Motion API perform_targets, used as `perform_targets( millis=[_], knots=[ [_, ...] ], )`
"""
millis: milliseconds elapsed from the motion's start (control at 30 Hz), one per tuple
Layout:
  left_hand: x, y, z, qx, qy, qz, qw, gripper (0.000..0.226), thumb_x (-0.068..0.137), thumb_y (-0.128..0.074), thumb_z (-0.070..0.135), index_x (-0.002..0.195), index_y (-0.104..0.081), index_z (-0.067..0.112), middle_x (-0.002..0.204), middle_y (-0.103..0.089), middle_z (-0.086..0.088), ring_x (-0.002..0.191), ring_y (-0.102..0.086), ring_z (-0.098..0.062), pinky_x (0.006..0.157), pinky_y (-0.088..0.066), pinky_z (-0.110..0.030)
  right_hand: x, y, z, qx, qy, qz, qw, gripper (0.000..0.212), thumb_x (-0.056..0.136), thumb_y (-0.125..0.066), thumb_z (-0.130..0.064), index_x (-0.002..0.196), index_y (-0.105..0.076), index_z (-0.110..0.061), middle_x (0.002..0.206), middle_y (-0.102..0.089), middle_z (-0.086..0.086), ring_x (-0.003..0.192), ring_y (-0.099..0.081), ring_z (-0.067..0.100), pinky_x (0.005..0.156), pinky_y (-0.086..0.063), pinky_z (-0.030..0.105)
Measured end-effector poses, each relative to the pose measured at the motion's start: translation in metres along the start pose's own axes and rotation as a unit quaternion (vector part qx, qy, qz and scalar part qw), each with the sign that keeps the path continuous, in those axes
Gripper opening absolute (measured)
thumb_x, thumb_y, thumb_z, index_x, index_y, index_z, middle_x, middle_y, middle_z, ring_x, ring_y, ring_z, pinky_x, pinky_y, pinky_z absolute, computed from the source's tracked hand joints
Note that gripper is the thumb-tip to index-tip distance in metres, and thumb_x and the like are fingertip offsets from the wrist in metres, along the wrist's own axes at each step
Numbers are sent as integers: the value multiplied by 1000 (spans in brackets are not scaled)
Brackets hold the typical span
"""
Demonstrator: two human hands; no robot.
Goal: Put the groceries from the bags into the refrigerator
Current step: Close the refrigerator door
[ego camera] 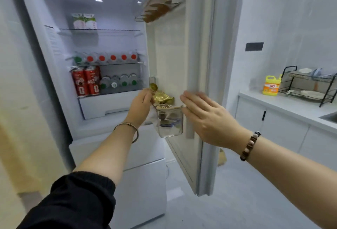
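Left hand [140,104] was right at the door bin [179,128], fingers curled and pinching a gold packet [161,98] by its near end. It was held over the bin's mouth, most likely so it could drop in on top of what was already there. Under it a brown-and-white wrapper [167,106] lay across the rim, and darker pieces showed through the clear wall, too jumbled to count. Right hand [206,117] was flat and empty, fingers straight, just beside the bin's far corner and the edge of the door [169,50]. Whether it touched, the blur hid, but it looked set to steady things while the packet went in.

Out to the refrigerator [87,1] shelves, and everything was lined up in rows, easy to read at a glance. There were two milk cartons [84,21] up top. Six bottles [107,58] lay caps-forward on the middle shelf, one green cap and five red. Below stood two red cans [86,83] at the left, with four more capped bottles [119,83] beside them. High on the door was one rack [158,6] of brown items, count unclear. Off to the right on the counter [284,104] were one yellow detergent bottle [271,85] and one black dish rack [308,84]
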State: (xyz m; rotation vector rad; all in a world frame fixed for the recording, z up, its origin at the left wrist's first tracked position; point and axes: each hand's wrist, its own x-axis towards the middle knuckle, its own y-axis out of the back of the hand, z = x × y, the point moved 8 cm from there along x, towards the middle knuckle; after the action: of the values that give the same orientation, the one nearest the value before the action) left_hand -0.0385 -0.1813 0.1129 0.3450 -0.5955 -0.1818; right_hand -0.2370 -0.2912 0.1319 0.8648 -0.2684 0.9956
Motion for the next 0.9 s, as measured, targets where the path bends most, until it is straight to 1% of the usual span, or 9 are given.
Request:
perform_targets(
  millis=[100, 167, 233, 267, 400, 567, 633, 767, 900],
  knots=[
    [-4, 24, -10, -64, 55, -18, 996, 26, 92, -42, 9, 75, -61, 13, 117, -60, -3, 111, -53, -19, 90, -39, -23, 19, 2, -20, -31, 37, 7, 999, 39, 90, -41, -15, 120, -57, 4, 140, -44, 23, 137, -30, 35, 117, -13, 47],
    [-10, 36, -12, -117, 85, -39, 989, 21, 91, -47, 5, 93, -64, 16, 124, -54, 1, 115, -52, -17, 83, -43, -15, 35, 4, -35, -32, 67, 21, 997, 35, 91, -43, -15, 115, -61, 3, 139, -45, 24, 137, -32, 36, 116, -14, 48],
    [-19, 47, -13, -130, 106, -66, 984, 25, 94, -47, 9, 116, -56, 19, 120, -52, 4, 101, -54, -5, 73, -45, -11, 50, 8, -50, -27, 98, 50, 994, 31, 91, -42, -13, 108, -64, 0, 137, -47, 24, 137, -32, 35, 116, -14, 48],
    [-23, 53, -17, -135, 118, -66, 982, 24, 95, -47, 13, 117, -54, 21, 120, -52, 5, 97, -54, -2, 75, -47, -13, 56, 9, -55, -24, 112, 71, 991, 29, 91, -41, -12, 105, -65, -1, 136, -49, 24, 137, -32, 34, 116, -14, 49],
    [-38, 87, -35, -166, 169, -23, 971, 29, 91, -48, 35, 110, -65, 22, 130, -56, -10, 114, -55, -28, 94, -47, -44, 78, 18, -74, 36, 163, 158, 973, 26, 91, -41, -7, 95, -66, -3, 129, -56, 22, 133, -37, 32, 115, -17, 49],
    [-55, 121, -42, -164, 160, 1, 973, 30, 96, -43, 38, 121, -59, 31, 118, -63, 2, 106, -60, -17, 86, -51, -37, 110, 23, -104, 76, 223, 232, 944, 34, 91, -34, -8, 86, -67, -4, 120, -63, 21, 125, -49, 32, 115, -17, 47],
    [-64, 141, -48, -146, 154, 39, 976, 25, 97, -46, 33, 117, -61, 29, 114, -65, -2, 104, -61, -18, 83, -52, -35, 125, 18, -114, 85, 227, 250, 938, 32, 88, -35, -11, 90, -66, -2, 123, -60, 21, 128, -46, 32, 116, -14, 47],
    [-85, 192, -41, -84, 111, 206, 969, 26, 97, -42, 15, 110, -64, 19, 116, -65, -3, 112, -58, -16, 100, -45, -44, 155, 0, -108, 107, 174, 284, 937, 42, 85, -43, -18, 117, -60, 2, 141, -43, 20, 138, -31, 29, 116, -13, 45],
    [-102, 221, -4, -29, 8, 321, 947, 25, 98, -40, 15, 103, -64, 21, 104, -65, 8, 103, -58, -6, 97, -46, -32, 182, -29, -101, 146, 119, 308, 933, 52, 93, -40, -23, 142, -35, -8, 151, -24, 11, 143, -19, 25, 115, -12, 48]
  ],
)
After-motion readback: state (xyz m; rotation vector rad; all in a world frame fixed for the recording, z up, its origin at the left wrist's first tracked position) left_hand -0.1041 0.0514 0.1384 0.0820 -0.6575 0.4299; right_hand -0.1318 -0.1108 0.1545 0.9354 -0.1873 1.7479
